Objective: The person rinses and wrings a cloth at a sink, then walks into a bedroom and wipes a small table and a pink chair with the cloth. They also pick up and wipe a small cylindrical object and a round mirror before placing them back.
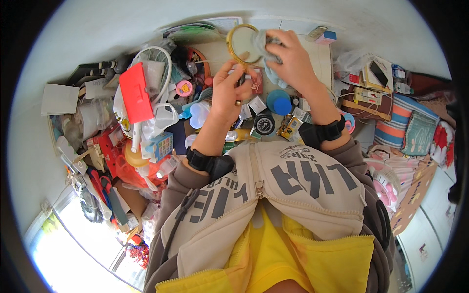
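Note:
A round mirror [240, 40] with a gold rim is held up over the far part of the crowded table. My left hand [228, 94] is closed around the dark lower part of the mirror, with a ring on one finger. A grey-blue cloth [275, 74] is bunched in my right hand [294, 62], its fingers curled over it. The cloth meets the right side of the mirror, and part of it hangs below the hand. Beneath my hands stand a blue round-lidded container [281, 104] and a black round dial-like item [264, 124].
At left, a red flat case [136, 93] and a white hoop [168, 66] top a heap of goods. A blue box [159, 147] lies nearer. Right are a phone [378, 73], a striped cushion [398, 124] and a pink fan [386, 190]. A wall bounds the far side.

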The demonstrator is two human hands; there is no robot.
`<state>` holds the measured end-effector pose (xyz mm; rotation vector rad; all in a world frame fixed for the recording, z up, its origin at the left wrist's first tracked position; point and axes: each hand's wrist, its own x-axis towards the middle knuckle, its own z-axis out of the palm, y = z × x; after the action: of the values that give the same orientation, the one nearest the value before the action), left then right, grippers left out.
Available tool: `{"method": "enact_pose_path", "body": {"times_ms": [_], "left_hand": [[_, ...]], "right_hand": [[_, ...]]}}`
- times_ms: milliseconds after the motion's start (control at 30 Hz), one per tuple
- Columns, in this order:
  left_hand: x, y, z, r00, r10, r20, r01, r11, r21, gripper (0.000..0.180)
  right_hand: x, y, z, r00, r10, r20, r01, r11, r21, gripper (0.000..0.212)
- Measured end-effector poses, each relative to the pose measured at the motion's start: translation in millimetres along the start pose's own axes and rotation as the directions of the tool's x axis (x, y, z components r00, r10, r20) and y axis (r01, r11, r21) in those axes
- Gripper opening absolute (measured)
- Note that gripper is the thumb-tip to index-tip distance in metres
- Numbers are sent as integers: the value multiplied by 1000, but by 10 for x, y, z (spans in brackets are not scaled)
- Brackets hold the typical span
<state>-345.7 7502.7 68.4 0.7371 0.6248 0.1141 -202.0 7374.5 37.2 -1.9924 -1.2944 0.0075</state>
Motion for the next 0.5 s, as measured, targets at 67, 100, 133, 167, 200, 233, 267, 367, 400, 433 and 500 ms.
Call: {"method": "enact_pose_path", "body": {"times_ms": [67,100,133,167,200,233,267,367,400,433,500], "left_hand": [[44,-8,-12,975,222,-2,-219,966,134,38],[73,-8,-23,943,332,13,-328,924,195,43],[92,-9,-37,948,315,-39,-296,921,254,49],[102,-8,-56,947,314,-70,-280,911,302,55],[103,-10,-72,944,313,-104,-260,899,352,61],[94,-15,-83,954,262,-148,-184,898,400,59],[84,-21,-90,965,232,-120,-175,915,365,58],[49,-75,-64,981,150,-127,-100,937,336,53],[45,-86,-46,985,138,-106,-93,932,351,53],[42,-86,-32,990,128,-67,-95,926,364,53],[37,-84,3,993,111,-37,-88,918,386,53]], "right_hand": [[-62,63,17,998,27,54,-31,997,74,29],[-91,97,14,996,86,23,-88,990,113,29],[-111,130,-1,990,135,40,-140,978,153,29],[-120,167,-31,960,275,-48,-261,947,187,26],[-125,188,-66,949,287,-130,-244,930,274,25],[-113,209,-109,928,338,-155,-268,897,350,25],[-99,214,-141,886,429,-174,-322,842,434,25],[-30,156,-160,951,222,-214,-146,936,321,26],[-3,116,-136,964,168,-208,-104,952,287,26],[16,58,-95,978,56,-203,-23,987,161,27],[63,-62,12,992,49,-113,-54,998,-42,29]]}}
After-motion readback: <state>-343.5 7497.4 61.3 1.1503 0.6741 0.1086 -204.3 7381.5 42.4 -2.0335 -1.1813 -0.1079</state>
